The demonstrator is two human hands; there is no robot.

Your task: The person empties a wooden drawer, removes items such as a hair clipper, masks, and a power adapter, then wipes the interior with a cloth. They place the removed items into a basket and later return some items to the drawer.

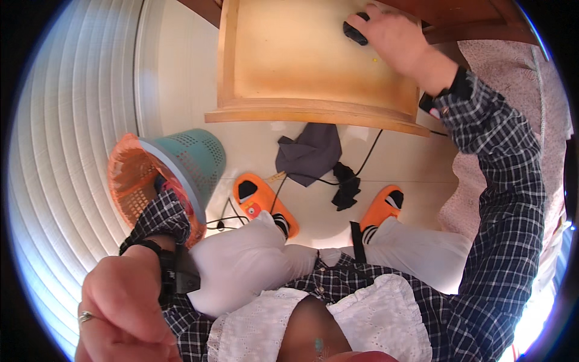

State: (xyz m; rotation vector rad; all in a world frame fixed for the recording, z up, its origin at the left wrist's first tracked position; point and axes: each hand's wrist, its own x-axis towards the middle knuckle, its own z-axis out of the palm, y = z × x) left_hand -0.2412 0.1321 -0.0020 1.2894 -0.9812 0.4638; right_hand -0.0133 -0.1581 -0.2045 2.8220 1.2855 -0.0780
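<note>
My right hand (398, 43) reaches into a pulled-out wooden drawer (316, 111) at the top, its fingers on a small black object that looks like a computer mouse (356, 29). A tiny yellow speck lies on the drawer's bottom near that hand. My left hand (122, 307), with a ring and a black wrist strap, is raised close to the camera at the lower left. Its fingers are curled and partly cut off by the picture's edge, so whether they hold anything is hidden. A teal plastic basket (199, 154) with an orange liner bag stands tilted beyond it.
A grey cloth (310, 154), a crumpled black cloth (346, 186) and thin black cables lie on the tiled floor below the drawer. Orange slippers (264, 206) are on my feet. A pleated pale curtain or shutter (77, 158) is at left; patterned pink fabric (502, 90) hangs at right.
</note>
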